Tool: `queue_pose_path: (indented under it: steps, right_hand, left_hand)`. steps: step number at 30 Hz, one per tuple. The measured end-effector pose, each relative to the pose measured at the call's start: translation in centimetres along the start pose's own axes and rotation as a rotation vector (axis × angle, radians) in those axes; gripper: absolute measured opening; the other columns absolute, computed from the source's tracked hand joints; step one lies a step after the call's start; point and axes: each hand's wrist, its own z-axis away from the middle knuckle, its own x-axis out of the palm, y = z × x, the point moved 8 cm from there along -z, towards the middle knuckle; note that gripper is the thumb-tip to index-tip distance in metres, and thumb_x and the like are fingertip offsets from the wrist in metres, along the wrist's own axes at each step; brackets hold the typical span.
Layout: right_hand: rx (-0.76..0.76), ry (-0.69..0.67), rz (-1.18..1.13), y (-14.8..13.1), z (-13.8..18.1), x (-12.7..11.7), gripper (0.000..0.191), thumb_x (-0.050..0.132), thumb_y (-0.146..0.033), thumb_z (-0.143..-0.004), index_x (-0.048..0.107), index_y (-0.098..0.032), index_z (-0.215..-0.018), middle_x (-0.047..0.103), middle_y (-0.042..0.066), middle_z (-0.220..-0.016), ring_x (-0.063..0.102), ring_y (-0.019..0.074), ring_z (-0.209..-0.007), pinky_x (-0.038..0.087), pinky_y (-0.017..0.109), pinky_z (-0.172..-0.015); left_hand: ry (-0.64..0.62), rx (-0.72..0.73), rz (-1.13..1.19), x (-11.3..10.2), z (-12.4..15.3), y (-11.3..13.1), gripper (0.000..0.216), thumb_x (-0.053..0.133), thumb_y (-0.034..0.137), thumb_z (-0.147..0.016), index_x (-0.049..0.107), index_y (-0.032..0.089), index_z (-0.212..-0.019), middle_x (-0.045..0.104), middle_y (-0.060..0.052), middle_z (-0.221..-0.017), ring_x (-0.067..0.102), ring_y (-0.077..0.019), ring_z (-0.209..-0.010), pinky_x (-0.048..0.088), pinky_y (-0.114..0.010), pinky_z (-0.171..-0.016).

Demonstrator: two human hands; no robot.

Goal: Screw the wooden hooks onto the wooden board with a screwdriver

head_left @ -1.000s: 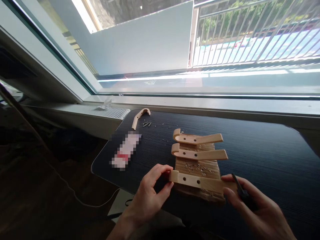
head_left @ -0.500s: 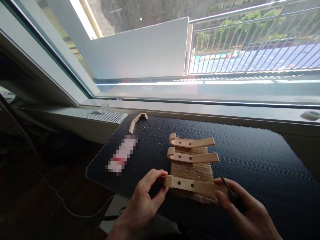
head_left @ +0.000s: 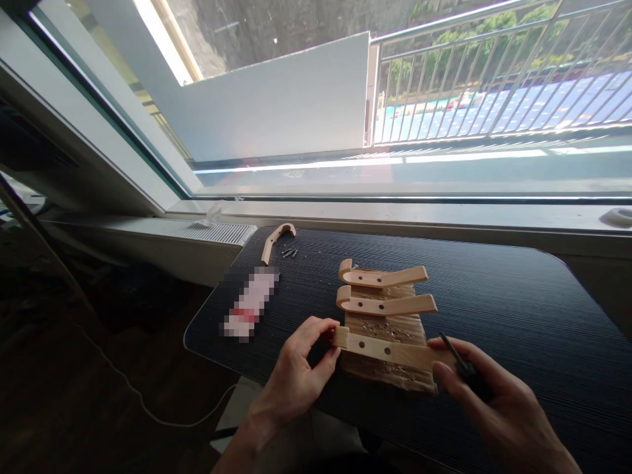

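Pale wood bridges two hands: the nearest hook (head_left: 374, 347), with two dark holes along it, stretches over the lower part of a ridged brown slab (head_left: 390, 324), though whether the two touch I cannot tell. The left hand (head_left: 299, 368) has its thumb and fingers closed narrowly on the hook's curled end. The right hand (head_left: 503, 392) holds the straight end between thumb and fingers, with a dark, thin-shafted tool (head_left: 467, 370) also in its grasp, shaft pointing up and to the left.

Two similar hooks (head_left: 392, 305) lie side by side across the slab's upper part, their straight ends jutting past its right edge. The slab rests on a black, wood-grained counter (head_left: 518, 289). Near its far left corner a fourth hook (head_left: 269, 249) lies beside a few small screws (head_left: 289, 253); closer in is a pixelated pink-and-red item (head_left: 254, 294). Beyond stand a white sill (head_left: 444, 216), a slatted vent (head_left: 222, 230) and a broad window (head_left: 316, 181) facing a metal railing (head_left: 511, 91). A white cable (head_left: 185, 426) trails over the dark floor (head_left: 111, 408).
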Motion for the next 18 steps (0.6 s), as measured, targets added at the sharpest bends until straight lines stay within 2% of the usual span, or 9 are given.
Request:
queue_pose_path:
  steps: [5,11,18]
  right_hand:
    - [0.012,-0.004,0.013,0.5,0.6,0.2,0.036,0.061,-0.046,-0.073,0.068,-0.02,-0.097,0.072,0.003,-0.081,0.067,0.0161,-0.067,0.053,0.017,-0.058]
    - [0.018,0.038,-0.006,0.6,-0.1,-0.2,0.037,0.061,-0.048,-0.072,0.068,-0.019,-0.095,0.072,0.005,-0.077,0.066,0.0174,-0.062,0.053,0.02,-0.054]
    - [0.018,-0.034,-0.02,-0.5,0.4,0.3,0.03,0.057,-0.04,-0.079,0.064,-0.019,-0.099,0.07,0.002,-0.08,0.064,0.0137,-0.065,0.052,0.019,-0.06]
  left_hand:
    - [-0.012,-0.018,0.004,0.0,0.6,-0.2,0.027,0.053,0.015,-0.082,0.056,0.021,-0.107,0.06,-0.004,-0.098,0.058,-0.0162,-0.092,0.048,-0.027,-0.084]
    - [0.003,0.026,-0.006,0.1,-0.5,0.3,0.026,0.052,0.015,-0.082,0.057,0.02,-0.107,0.06,-0.004,-0.098,0.057,-0.0159,-0.093,0.048,-0.028,-0.084]
    - [-0.015,0.03,-0.044,0.0,0.2,0.0,0.026,0.053,0.016,-0.083,0.057,0.022,-0.108,0.06,-0.003,-0.099,0.057,-0.0155,-0.093,0.047,-0.026,-0.084]
